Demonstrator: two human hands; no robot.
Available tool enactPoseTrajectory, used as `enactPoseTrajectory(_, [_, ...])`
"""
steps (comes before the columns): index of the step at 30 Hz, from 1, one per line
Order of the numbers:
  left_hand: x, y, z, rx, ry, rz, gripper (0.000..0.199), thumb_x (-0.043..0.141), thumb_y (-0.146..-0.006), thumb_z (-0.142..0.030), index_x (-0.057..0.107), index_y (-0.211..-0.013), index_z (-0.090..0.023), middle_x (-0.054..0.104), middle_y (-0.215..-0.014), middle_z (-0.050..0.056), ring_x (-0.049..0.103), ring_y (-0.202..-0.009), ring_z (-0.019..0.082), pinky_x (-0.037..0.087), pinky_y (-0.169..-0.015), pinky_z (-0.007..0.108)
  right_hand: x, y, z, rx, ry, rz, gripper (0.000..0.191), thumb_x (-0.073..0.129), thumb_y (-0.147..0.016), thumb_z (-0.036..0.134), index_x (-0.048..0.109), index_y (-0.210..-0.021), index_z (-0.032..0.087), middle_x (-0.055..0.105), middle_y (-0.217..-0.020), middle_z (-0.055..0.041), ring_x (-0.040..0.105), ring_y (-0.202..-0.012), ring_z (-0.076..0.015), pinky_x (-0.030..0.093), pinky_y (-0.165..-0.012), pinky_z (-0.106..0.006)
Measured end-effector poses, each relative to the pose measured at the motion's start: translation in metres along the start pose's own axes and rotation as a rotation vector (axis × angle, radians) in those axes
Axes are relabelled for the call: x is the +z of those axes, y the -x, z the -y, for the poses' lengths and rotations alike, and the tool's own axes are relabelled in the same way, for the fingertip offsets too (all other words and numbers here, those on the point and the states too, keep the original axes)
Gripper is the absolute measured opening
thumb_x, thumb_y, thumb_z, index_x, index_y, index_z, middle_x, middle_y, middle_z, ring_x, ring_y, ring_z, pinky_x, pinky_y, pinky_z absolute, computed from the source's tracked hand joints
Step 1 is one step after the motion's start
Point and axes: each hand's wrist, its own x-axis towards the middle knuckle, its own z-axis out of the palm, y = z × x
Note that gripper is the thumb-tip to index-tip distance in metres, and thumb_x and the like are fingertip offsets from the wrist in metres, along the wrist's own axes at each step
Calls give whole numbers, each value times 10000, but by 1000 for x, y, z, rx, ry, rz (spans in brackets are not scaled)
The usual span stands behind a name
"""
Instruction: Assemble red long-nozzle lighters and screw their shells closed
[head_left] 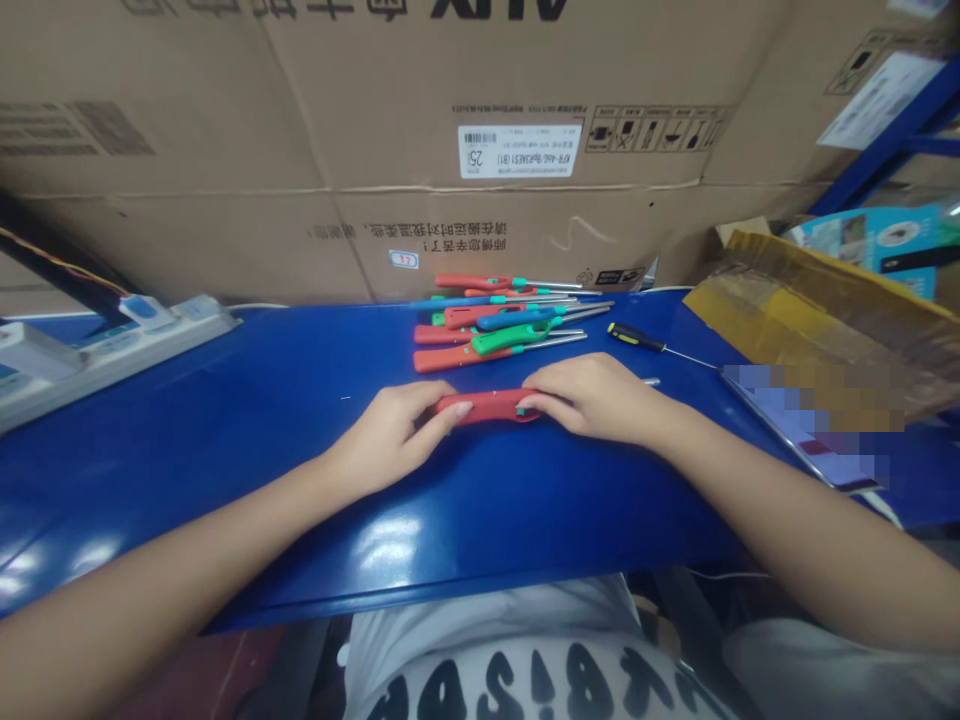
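A red long-nosed lighter (491,405) lies crosswise between my two hands, just above or on the blue table. My left hand (401,425) grips its butt end, with the thumb along the near side. Around the trigger end my right hand (589,395) is closed, its thumb near the green trigger. Most of the metal nozzle is hidden behind that hand; a silvery tip shows beyond it. Just past my hands lies a loose pile of similar lighters in red, green and blue (510,320), their metal nozzles pointing right.
A yellow-and-black screwdriver (634,338) lies right of the pile. Farther right are a phone-like device (806,440), partly pixelated, and a taped carton (817,310). A white power strip (142,345) runs along the left. A large cardboard sheet (390,130) stands behind the blue table (450,520).
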Motion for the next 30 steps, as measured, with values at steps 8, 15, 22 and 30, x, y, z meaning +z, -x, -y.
enactPoseTrajectory(8, [7,-4,13,147,-71,56,357,424,-1052,-380,650,-1236,-174,636,-1177,109,632,-1087,227,514,-997,383,10,-7,-23,30,-119,25,349,574,-971,465,665,-792,180,662,-777,-35,556,-762,-175,377,-728,-298])
enactPoseTrajectory(15, [5,-1,13,194,-146,64,405,573,-988,-423,622,-1304,-175,640,-1193,107,611,-1116,248,517,-1003,408,14,-7,-24,170,-129,-28,365,729,-842,541,674,-955,198,698,-935,-39,605,-919,-215,388,-837,-338])
enactPoseTrajectory(22, [3,-2,14,164,-134,60,377,565,-987,-418,646,-1269,-181,650,-1142,97,620,-1075,234,527,-975,387,-9,-6,-42,261,94,-167,355,564,-964,530,686,-1029,202,713,-1110,-87,624,-1077,-271,412,-863,-373])
enactPoseTrajectory(30, [3,-4,16,158,-131,40,369,544,-983,-420,654,-1251,-191,651,-1197,110,621,-1129,256,530,-996,399,-33,13,-87,1030,359,80,495,638,-901,422,583,-1319,162,557,-1369,-214,633,-1146,-378,521,-814,-446])
